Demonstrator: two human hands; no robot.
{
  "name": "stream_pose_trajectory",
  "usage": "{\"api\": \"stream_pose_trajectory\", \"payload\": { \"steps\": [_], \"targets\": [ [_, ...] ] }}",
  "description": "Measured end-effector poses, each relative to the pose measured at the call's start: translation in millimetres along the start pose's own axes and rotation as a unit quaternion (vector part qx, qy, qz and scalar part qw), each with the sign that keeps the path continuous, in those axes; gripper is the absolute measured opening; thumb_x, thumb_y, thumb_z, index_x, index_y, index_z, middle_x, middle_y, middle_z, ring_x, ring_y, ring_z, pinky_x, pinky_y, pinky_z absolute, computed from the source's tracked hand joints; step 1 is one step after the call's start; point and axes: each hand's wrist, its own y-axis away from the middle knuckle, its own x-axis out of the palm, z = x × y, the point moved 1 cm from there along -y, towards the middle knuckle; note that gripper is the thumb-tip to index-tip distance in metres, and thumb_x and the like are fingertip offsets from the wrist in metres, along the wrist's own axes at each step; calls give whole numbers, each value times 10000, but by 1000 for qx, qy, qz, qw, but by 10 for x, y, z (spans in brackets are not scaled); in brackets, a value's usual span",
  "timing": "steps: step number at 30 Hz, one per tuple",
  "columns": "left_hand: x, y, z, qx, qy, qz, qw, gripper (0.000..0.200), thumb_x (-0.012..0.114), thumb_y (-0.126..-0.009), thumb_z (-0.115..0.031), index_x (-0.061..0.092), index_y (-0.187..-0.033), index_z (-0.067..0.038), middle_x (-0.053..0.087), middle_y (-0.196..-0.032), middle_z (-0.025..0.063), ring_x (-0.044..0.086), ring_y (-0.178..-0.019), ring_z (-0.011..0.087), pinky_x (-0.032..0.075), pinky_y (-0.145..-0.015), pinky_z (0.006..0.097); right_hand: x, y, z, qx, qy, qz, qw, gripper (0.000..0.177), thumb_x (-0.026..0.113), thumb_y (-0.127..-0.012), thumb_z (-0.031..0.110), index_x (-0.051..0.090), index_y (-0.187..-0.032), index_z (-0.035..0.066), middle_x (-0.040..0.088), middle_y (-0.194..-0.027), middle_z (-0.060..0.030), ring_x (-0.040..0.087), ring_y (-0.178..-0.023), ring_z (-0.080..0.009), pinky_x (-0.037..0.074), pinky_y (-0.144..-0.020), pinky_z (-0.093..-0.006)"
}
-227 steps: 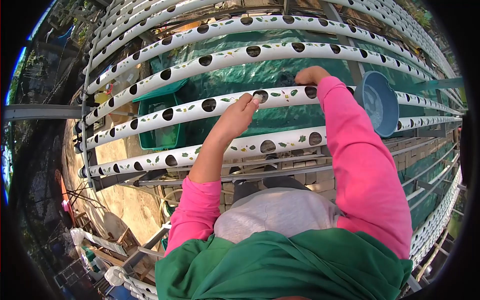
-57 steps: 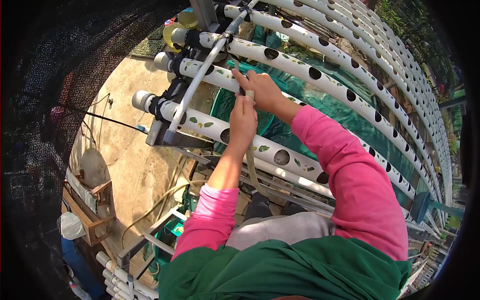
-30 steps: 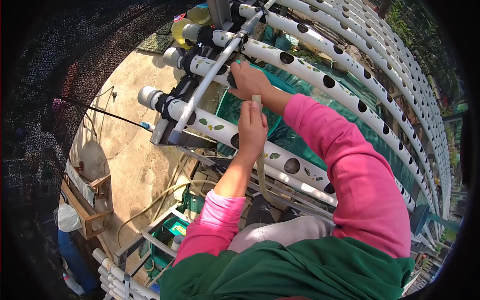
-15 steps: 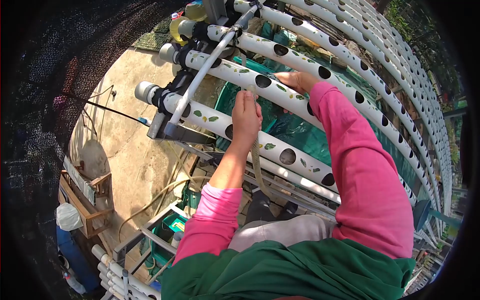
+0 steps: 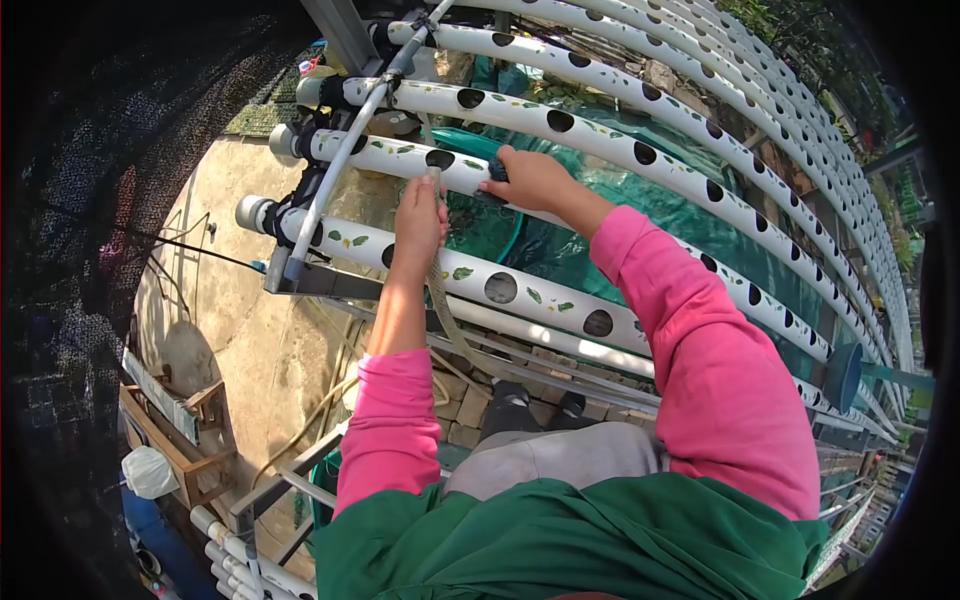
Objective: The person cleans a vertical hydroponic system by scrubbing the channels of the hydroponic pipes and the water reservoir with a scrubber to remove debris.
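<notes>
My left hand [image 5: 418,228] is wrapped round a pale hose [image 5: 455,335], whose upper end points at a white pipe [image 5: 380,153] with round holes. That end is beside a dark hole [image 5: 439,159] in the pipe. My right hand [image 5: 538,182] is closed over a dark, soft-looking pad or cloth [image 5: 496,178] pressed against the same pipe, a little right of the hose end. Its exact kind is hard to make out. Painted green leaf shapes decorate the pipe. A nearer white pipe [image 5: 400,258] passes beneath my left wrist.
More holed white pipes [image 5: 600,135] run in rows beyond my hands. Green-lined water [image 5: 560,250] lies under them. A grey crossbar [image 5: 340,160] spans the pipe ends at left. A wooden frame [image 5: 180,450] and a white bag [image 5: 150,472] stand on the concrete floor.
My right hand has come from behind the pipe onto its top, with the dark pad now showing. My left hand still grips the hose, its end now nearer the hole. The view has shifted.
</notes>
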Motion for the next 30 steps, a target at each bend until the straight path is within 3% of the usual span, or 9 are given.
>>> {"api": "stream_pose_trajectory", "payload": {
  "steps": [6, 10, 13, 15, 17, 18, 24, 29, 30],
  "targets": [
    [465, 323, -21, 34, -137, 34, 989, 361, 342, -1019, -361, 512, -936, -53, 462, -584, 17, 433, -433, 107, 347, -404, 283, 42, 1040, -487, -5, 156, -121, 980, 444, 677, -834, 385, 502, -1055, 42, 614, -938, -154, 631, -877, -360, 404, -927, -588],
    [1040, 650, 182, 90, -266, 76, 957, 414, 327, -1018, -356, 506, -1014, 18, 601, -837, 255, 581, -835, 457, 432, -775, 492, -43, 1753, -884, 45, 217, -181, 958, 423, 691, -823, 341, 496, -1062, 51, 596, -984, -142, 602, -967, -338, 366, -964, -626],
    [1406, 933, 295, 105, -273, 105, 950, 397, 336, -1017, -359, 498, -1045, 2, 608, -921, 287, 560, -910, 500, 426, -797, 513, -34, 2051, -1055, 12, 252, -270, 929, 440, 683, -827, 358, 502, -1101, 64, 589, -1009, -128, 578, -1026, -325, 340, -963, -663],
    [1560, 1076, 335, 118, -302, 118, 939, 393, 337, -1016, -359, 497, -1040, 0, 608, -923, 288, 558, -912, 502, 424, -793, 519, -76, 1986, -1066, 19, 218, -259, 941, 459, 682, -827, 352, 516, -1140, 61, 584, -1020, -136, 569, -1043, -347, 331, -955, -687],
    [1694, 1201, 385, 130, -330, 129, 926, 390, 339, -1016, -359, 497, -1035, -3, 608, -925, 289, 556, -914, 504, 422, -789, 524, -180, 1884, -946, 144, 104, -82, 981, 518, 660, -844, 334, 484, -1273, 102, 572, -1137, -134, 535, -1143, -342, 330, -975, -658],
    [1739, 1238, 411, 118, -335, 128, 926, 386, 337, -1016, -356, 496, -1029, -5, 609, -920, 287, 558, -910, 502, 421, -784, 525, -144, 1859, -976, 143, 101, -83, 981, 518, 660, -844, 334, 484, -1273, 102, 572, -1137, -134, 535, -1143, -342, 330, -975, -658],
    [1927, 1694, 397, 98, -355, 126, 921, 362, 339, -1014, -339, 490, -1019, -9, 611, -906, 291, 566, -893, 496, 421, -768, 528, 126, 2216, -1110, -146, 51, -355, 922, 375, 692, -724, 34, 584, -1081, 70, 594, -1135, -116, 554, -1087, -344, 440, -957, -446],
    [2075, 1956, 496, 149, -342, 112, 921, 347, 359, -1013, -335, 486, -1031, -13, 602, -909, 316, 555, -896, 514, 417, -762, 540, 79, 2517, -1085, -177, -79, -146, 970, 262, 678, -753, 105, 610, -1003, 65, 636, -1088, -152, 607, -1009, -301, 480, -833, -426],
    [2094, 2006, 487, 151, -339, 111, 922, 346, 360, -1013, -335, 484, -1031, -12, 601, -916, 319, 552, -904, 516, 415, -764, 544, -7, 2539, -1035, -79, -165, -56, 982, 249, 667, -785, 167, 606, -1000, 59, 646, -1015, -158, 618, -947, -322, 485, -796, -440]
  ]
}}
